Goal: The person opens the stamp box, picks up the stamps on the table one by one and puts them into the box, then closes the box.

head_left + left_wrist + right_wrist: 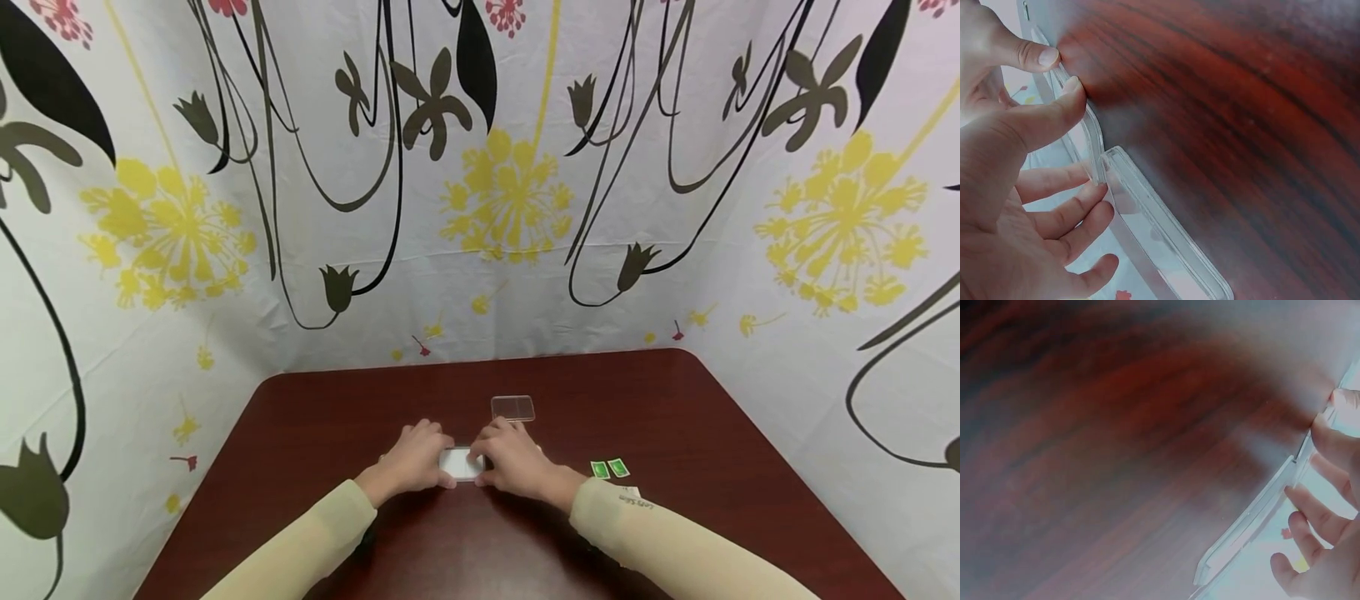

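Observation:
In the head view, both hands are at a flat white rectangular piece with a clear rim (461,465), low over the table. The left hand (415,458) grips its left end between thumb and fingers. The right hand (517,460) holds the right end, with a finger reaching over the white face. Just past the right hand lies a clear, shallow plastic case piece (513,408). In the left wrist view the thumb of the left hand (1029,169) lies along the clear rim. The right wrist view shows the right hand (1329,506) partly cut off at the frame edge.
Two small green cards (609,468) lie right of the right hand, and a small white piece (632,492) shows beside the right sleeve. The dark red wooden table (360,408) ends against a flower-printed cloth (495,308) at the back and sides.

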A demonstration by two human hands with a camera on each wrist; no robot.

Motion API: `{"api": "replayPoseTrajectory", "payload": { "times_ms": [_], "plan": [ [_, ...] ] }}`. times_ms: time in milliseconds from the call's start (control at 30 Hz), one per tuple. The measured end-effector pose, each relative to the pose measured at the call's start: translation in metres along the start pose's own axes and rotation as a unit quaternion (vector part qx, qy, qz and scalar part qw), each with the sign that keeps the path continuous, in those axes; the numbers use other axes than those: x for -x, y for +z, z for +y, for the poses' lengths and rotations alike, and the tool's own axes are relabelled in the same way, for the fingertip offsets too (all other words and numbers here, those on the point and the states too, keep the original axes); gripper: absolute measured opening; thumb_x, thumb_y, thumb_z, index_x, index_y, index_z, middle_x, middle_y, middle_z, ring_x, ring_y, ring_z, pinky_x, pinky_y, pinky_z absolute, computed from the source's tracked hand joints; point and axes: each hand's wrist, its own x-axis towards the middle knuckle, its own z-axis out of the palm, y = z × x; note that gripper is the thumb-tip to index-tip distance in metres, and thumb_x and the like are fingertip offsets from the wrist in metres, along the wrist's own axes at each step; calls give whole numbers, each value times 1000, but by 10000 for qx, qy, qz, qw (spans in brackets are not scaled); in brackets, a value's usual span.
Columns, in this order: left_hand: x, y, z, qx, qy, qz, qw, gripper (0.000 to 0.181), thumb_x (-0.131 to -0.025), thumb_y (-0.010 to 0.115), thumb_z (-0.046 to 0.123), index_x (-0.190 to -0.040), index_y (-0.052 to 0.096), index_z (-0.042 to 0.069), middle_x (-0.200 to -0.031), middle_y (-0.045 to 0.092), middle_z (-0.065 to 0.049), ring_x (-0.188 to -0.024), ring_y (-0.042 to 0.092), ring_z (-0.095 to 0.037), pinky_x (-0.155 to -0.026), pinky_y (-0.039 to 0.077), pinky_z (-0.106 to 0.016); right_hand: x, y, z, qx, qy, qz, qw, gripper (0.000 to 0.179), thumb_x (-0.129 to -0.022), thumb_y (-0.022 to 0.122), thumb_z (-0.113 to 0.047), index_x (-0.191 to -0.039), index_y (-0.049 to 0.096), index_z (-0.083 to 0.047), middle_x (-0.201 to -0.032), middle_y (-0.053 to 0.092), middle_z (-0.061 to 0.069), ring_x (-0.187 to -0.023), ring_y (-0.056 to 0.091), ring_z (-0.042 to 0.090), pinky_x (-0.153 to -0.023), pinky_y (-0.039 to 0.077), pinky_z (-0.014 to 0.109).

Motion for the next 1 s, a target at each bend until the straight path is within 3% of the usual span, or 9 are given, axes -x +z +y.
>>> {"api": "replayPoseTrajectory", "payload": {
  "times_ms": [233,500,1000],
  "plan": [
    [-2,1,0,108,11,-128,9999,51,-76,87,48,-109,73,12,-94,58,2,-86,48,-17,-75,43,-42,1,1,-3,126,9,70,9999,28,-78,87,-39,-100,76,-27,-107,66,-8,-105,51,17,-89,43,45],
    [-3,1,3,-64,-42,-88,9999,50,-75,87,48,-107,73,13,-93,59,1,-85,49,-18,-74,44,-44,1,0,-5,71,62,96,9999,27,-78,88,-36,-100,76,-26,-109,68,-7,-103,50,17,-88,44,47],
    [-3,1,8,-225,-110,10,9997,40,-73,89,46,-87,70,13,-80,57,2,-76,50,-19,-71,43,-44,0,4,-5,-173,123,151,9997,29,-75,90,-29,-100,77,-25,-109,70,-10,-103,51,16,-86,44,44]
  ]
}}
